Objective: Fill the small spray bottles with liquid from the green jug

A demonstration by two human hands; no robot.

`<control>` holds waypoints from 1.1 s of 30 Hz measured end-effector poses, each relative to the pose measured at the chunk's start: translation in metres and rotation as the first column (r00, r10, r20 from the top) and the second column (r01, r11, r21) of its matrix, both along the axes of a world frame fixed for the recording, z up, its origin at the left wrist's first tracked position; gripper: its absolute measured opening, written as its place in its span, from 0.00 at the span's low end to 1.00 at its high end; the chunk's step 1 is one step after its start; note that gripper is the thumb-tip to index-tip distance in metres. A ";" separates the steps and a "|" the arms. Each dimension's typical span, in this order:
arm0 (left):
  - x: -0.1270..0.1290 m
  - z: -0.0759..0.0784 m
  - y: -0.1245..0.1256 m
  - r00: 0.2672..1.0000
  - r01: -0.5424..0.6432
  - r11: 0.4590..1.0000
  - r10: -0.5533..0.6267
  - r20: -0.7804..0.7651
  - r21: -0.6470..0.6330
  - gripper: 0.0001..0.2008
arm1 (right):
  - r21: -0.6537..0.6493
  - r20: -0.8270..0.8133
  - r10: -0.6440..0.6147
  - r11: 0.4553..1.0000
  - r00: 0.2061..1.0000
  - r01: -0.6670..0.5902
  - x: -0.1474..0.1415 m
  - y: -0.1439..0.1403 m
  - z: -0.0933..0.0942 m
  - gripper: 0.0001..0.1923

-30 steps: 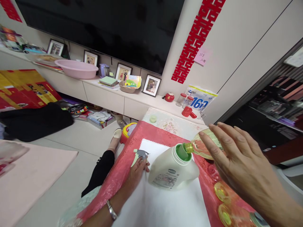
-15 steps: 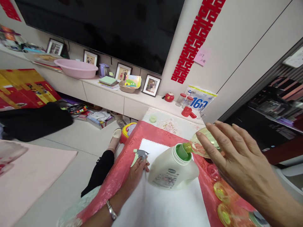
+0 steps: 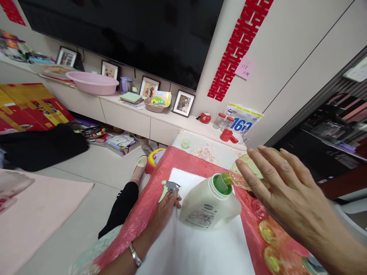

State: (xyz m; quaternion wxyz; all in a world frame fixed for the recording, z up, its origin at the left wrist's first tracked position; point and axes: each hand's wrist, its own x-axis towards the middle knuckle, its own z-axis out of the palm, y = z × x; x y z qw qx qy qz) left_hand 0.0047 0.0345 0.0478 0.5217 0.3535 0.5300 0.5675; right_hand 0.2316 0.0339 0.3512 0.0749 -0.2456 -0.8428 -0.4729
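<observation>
A white laundry detergent jug [image 3: 200, 206] stands uncapped on a white sheet [image 3: 197, 248], its green inner spout showing at the mouth. My right hand [image 3: 292, 187] is wrapped over a see-through, yellowish bottle [image 3: 241, 172]. That bottle lies tipped nearly sideways, its yellow neck at the jug's opening; whether liquid flows is hard to tell. On the jug's left, my left hand [image 3: 167, 208] is closed around a grey and pale green trigger spray head [image 3: 169, 186]. The jug's side partly hides the fingers of this hand.
A red cloth [image 3: 180, 158] covers the table under the sheet. Yellow-based clear containers [image 3: 269, 231] stand along the right edge. Behind, a low cabinet [image 3: 123, 114] holds a pink basin [image 3: 93, 83], picture frames [image 3: 183, 103] and red-lidded jars [image 3: 220, 120]. A person's leg [image 3: 122, 206] shows at left.
My right hand and the tipped bottle have shifted very slightly to the left. The jug, my left hand and the spray head stay in place.
</observation>
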 end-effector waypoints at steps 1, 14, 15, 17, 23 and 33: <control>0.000 -0.001 0.000 1.000 -0.001 1.000 0.001 -0.003 0.003 0.24 | 0.002 0.018 -0.006 1.000 1.000 0.006 0.000 0.000 0.000 0.18; 0.001 0.002 0.000 0.997 -0.024 1.000 0.023 0.068 0.003 0.23 | 0.003 0.055 -0.001 1.000 0.998 0.001 -0.002 0.000 0.000 0.21; 0.002 0.001 0.000 0.997 -0.025 1.000 0.025 0.066 0.003 0.23 | -0.003 0.052 0.000 1.000 0.999 0.001 -0.002 0.000 -0.001 0.21; 0.002 -0.001 0.001 0.998 -0.025 1.000 0.025 0.061 -0.001 0.23 | -0.012 0.029 0.000 1.000 1.000 0.001 -0.001 0.000 -0.003 0.20; -0.001 -0.006 0.001 0.999 -0.020 1.000 0.019 0.034 0.006 0.23 | -0.084 -0.098 -0.064 0.995 0.993 0.056 0.008 0.006 -0.017 0.21; -0.007 0.003 0.005 0.850 -0.081 0.997 0.077 0.521 -0.015 0.24 | -0.543 -0.623 -0.369 0.839 0.690 -0.042 0.064 -0.055 -0.069 0.39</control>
